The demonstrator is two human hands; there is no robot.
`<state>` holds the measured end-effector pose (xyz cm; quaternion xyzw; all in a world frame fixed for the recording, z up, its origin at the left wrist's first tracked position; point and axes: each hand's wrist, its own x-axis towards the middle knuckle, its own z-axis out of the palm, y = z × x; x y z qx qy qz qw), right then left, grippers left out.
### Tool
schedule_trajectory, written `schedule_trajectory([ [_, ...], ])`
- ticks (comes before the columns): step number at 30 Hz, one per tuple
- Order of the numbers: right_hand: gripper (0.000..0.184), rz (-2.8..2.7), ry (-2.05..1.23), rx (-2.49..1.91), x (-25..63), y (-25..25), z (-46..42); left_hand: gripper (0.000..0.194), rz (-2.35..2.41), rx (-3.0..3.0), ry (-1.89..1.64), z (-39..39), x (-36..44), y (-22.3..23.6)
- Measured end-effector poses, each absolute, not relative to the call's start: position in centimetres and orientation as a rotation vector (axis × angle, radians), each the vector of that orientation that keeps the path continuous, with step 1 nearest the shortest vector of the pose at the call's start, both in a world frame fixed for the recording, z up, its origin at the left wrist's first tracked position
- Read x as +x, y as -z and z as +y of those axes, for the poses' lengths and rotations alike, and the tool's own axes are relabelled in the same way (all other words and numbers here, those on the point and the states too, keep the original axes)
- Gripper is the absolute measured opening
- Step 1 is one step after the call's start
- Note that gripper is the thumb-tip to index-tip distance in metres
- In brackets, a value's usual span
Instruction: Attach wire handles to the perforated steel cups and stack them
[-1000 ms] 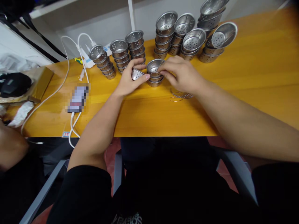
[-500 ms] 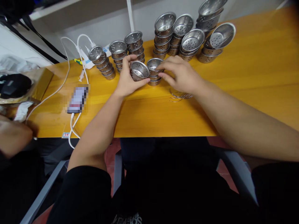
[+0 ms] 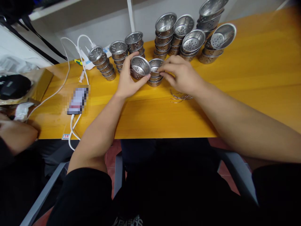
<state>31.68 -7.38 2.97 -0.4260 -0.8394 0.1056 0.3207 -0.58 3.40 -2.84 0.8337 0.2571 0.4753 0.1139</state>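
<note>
A perforated metal cup (image 3: 140, 67) is gripped in my left hand (image 3: 127, 80), thumb on its near side and fingers round the far left side. Its mouth tilts up toward me, showing the holes in its bottom. Directly beside it on the table is a short stack of similar perforated cups (image 3: 155, 80). At the right rim of that stack, my right hand (image 3: 180, 72) has thumb and fingertips drawn together in a pinch; whatever they hold, if anything, is too small to make out. A few thin bent wires (image 3: 181, 96) lie on the table below my right hand.
Taller stacks of perforated cups (image 3: 105, 67) stand behind my left hand, with more stacks, some wider (image 3: 211, 44), at the back right. A phone (image 3: 77, 101) with a white cable lies at left, near a small syringe (image 3: 82, 76). Another person's arm (image 3: 18, 133) rests at the left edge.
My left hand has turned its cup from lying sideways to mouth up, facing me. My right hand stays at the short stack's rim. The other person's arm has moved rightward.
</note>
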Motion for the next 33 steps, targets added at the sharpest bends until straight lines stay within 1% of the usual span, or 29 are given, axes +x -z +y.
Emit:
schedule_trajectory([
  [2, 0.062, -2.201, -0.275, -1.099, 31.7, -2.9, -7.3, 0.114, 0.761, 2.444, -1.382, 3.3, -0.6, 2.8],
  [6, 0.053, -2.189, -0.258, -1.126, 31.7, -2.5, -7.2, 0.116, 0.766, 2.435, -1.391, 2.9, -0.6, 2.2],
  [8, 0.051, -2.202, -0.234, -1.133, 31.6, -2.6, -7.4, 0.116, 0.773, 2.451, -1.408, 2.9, -0.6, 2.1],
  [10, 0.052, -2.203, -0.206, -1.121, 31.6, -2.9, -7.8, 0.117, 0.76, 2.476, -1.425, 3.4, -0.5, 2.3],
  [13, 0.057, -2.175, -0.189, -1.111, 31.6, -3.6, -8.4, 0.125, 0.695, 2.477, -1.43, 4.5, -0.6, 3.3],
  [16, 0.058, -2.153, -0.177, -1.062, 31.7, -3.9, -8.7, 0.126, 0.653, 2.473, -1.397, 5.2, -0.8, 4.1],
  [20, 0.057, -2.199, -0.173, -0.922, 31.0, -3.6, -8.7, 0.12, 0.648, 2.529, -1.339, 4.2, -0.6, 3.2],
  [26, 0.049, -2.296, -0.249, -1.039, 30.1, -4.2, -9.5, 0.107, 0.683, 2.601, -1.202, 1.7, 0.6, 1.0],
  [30, 0.057, -2.267, -0.251, -1.137, 30.5, -5.0, -9.9, 0.103, 0.706, 2.612, -1.193, 1.3, 0.9, 0.5],
  [33, 0.062, -2.227, -0.243, -1.083, 30.7, -5.0, -9.8, 0.098, 0.707, 2.631, -1.16, 1.3, 1.0, 0.3],
])
